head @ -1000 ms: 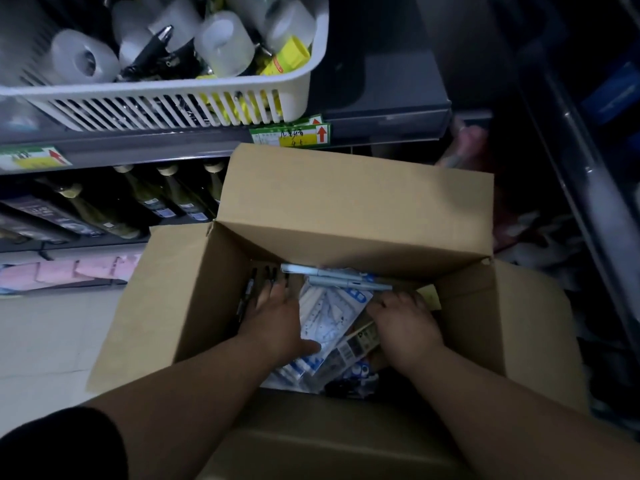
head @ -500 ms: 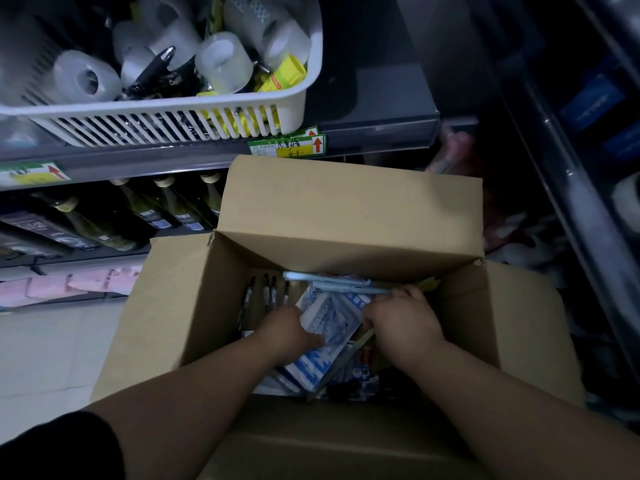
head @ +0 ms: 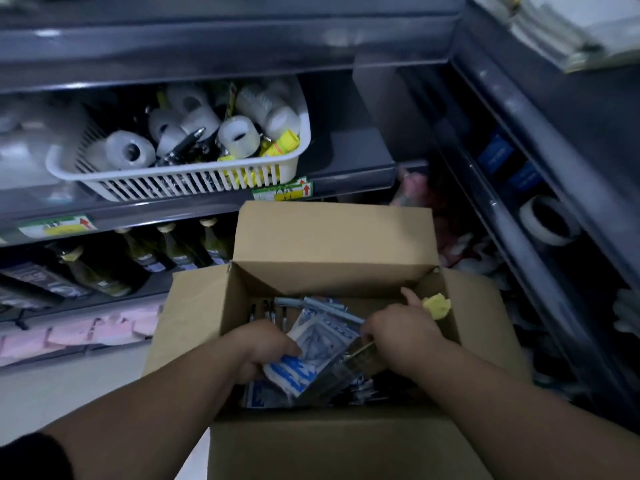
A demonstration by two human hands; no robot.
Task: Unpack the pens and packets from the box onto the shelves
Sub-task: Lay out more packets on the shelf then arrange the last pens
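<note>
While left hand (head: 265, 348) grips blue packet (head: 294, 372), right hand (head: 405, 337) holds clear packet (head: 346, 372), box flap (head: 332, 240) upright below basket (head: 180, 178).

Light: dim, with a bluish cast throughout; the far edges are blurred. Landmark — white slatted basket (head: 180, 183) on dark grey shelving (head: 156, 211), holding rolls of tape (head: 130, 152). Just below the basket's right corner, on the shelf edge, is a green-yellow price label (head: 282, 192) with a red arrow. A second label (head: 57, 226) sits down-left of the basket. Shelf under the basket: bottles (head: 166, 247) with pale caps, lying tilted. Lower again, pink flat packs (head: 86, 332) in a row. Below-left of those — pale floor (head: 52, 386). Right of the basket, a second dark unit (head: 561, 157) meets the first at a corner. It carries a tape ring (head: 549, 220) and blue boxes (head: 495, 155), with white stacked paper (head: 571, 26) up top.
</note>
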